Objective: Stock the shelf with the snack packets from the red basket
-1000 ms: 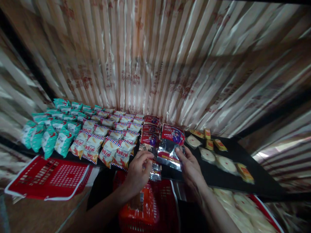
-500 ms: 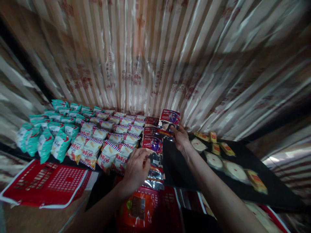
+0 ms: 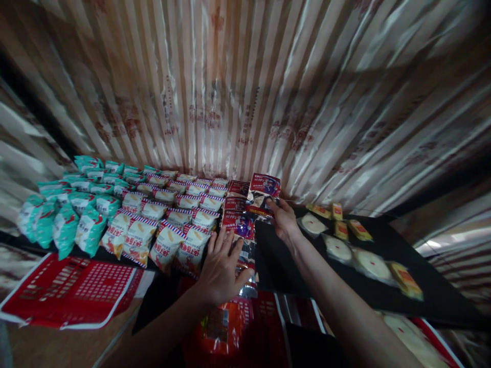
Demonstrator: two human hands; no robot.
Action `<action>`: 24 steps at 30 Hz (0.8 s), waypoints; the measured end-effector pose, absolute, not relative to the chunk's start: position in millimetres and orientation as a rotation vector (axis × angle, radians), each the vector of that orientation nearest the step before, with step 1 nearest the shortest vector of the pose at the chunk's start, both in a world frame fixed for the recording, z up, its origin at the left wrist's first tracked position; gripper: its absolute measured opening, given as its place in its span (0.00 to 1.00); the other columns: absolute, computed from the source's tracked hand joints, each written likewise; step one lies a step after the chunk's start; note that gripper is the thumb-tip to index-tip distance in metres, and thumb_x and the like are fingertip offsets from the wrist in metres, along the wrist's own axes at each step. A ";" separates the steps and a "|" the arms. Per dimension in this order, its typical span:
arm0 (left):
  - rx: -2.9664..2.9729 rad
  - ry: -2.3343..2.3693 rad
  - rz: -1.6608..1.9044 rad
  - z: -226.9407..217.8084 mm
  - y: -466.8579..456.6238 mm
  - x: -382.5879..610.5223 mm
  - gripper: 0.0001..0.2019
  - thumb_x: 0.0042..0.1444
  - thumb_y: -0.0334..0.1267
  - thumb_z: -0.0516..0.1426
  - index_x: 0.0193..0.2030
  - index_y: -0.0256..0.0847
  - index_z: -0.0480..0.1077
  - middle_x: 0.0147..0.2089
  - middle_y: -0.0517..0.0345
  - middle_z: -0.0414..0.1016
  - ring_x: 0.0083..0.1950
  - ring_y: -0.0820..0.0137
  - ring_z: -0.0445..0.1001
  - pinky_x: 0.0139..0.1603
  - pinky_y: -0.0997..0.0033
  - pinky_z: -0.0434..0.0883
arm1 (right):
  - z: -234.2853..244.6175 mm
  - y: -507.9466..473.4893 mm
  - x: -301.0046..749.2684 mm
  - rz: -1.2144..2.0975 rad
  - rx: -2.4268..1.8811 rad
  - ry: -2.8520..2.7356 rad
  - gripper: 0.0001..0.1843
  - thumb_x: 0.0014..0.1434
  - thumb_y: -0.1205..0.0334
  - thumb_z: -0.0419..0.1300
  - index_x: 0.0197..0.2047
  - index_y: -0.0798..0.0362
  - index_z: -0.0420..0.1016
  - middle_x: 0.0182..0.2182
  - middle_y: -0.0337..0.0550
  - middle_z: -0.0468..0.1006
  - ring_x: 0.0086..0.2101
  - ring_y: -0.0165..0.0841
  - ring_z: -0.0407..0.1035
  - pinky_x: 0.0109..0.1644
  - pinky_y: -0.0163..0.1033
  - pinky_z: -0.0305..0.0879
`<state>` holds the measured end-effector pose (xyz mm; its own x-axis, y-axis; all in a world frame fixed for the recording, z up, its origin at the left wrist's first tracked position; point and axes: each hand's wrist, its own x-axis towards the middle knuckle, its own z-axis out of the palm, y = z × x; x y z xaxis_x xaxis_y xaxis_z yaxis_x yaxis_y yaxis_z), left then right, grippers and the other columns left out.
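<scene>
My right hand (image 3: 283, 215) grips the lower right edge of a dark red snack packet (image 3: 264, 190), thumb on top, at the back of the black shelf. Beside that packet, on its left, runs a column of matching dark red packets (image 3: 241, 221) lying overlapped from back to front. My left hand (image 3: 224, 266) rests with fingers spread over the front packets of this column and hides part of them. White snack bags (image 3: 192, 246) with striped tops stand just left of my left hand.
Teal snack bags (image 3: 90, 231) fill the shelf's left end. Round pale packages (image 3: 371, 265) and small yellow packets (image 3: 359, 230) lie on the black shelf (image 3: 282, 266) at right. Below are a red basket (image 3: 95, 283) and an orange-red package (image 3: 220, 332). A corrugated wall covering (image 3: 215, 102) rises behind.
My left hand has slid slightly toward me, and its fingers have spread out. My right hand keeps its grip on the packet, which has barely moved. The view has shifted a little.
</scene>
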<state>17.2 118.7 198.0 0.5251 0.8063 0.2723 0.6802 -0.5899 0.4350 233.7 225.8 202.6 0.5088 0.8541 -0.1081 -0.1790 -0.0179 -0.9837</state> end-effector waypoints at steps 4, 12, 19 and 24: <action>2.475 1.259 0.586 195.9 117.2 16.4 0.30 0.56 0.51 0.53 0.63 0.38 0.59 0.68 0.43 0.53 0.70 0.52 0.45 0.66 0.43 0.47 | 198.6 240.8 235.4 0.861 -1.342 -0.645 0.20 0.38 0.52 0.67 0.35 0.49 0.71 0.24 0.34 0.76 0.21 0.29 0.67 0.20 0.32 0.60; 2.479 1.246 0.563 191.3 114.4 17.2 0.31 0.58 0.52 0.52 0.63 0.37 0.58 0.69 0.42 0.51 0.71 0.54 0.44 0.67 0.43 0.47 | 194.1 259.2 228.6 0.851 -1.404 -0.723 0.19 0.40 0.54 0.67 0.37 0.49 0.73 0.26 0.36 0.78 0.24 0.32 0.70 0.23 0.34 0.65; 2.492 1.243 0.609 184.3 110.4 17.9 0.30 0.58 0.50 0.52 0.64 0.37 0.57 0.69 0.41 0.50 0.70 0.54 0.45 0.67 0.43 0.47 | 193.6 267.0 220.3 0.774 -1.444 -0.854 0.18 0.41 0.55 0.65 0.37 0.51 0.73 0.28 0.38 0.78 0.29 0.34 0.71 0.31 0.37 0.67; 2.503 1.237 0.650 179.4 108.6 18.4 0.30 0.59 0.50 0.52 0.64 0.37 0.56 0.69 0.41 0.49 0.71 0.53 0.43 0.67 0.42 0.46 | 192.8 270.2 221.5 0.707 -1.447 -0.851 0.18 0.41 0.55 0.64 0.37 0.51 0.73 0.28 0.38 0.77 0.29 0.33 0.69 0.31 0.36 0.66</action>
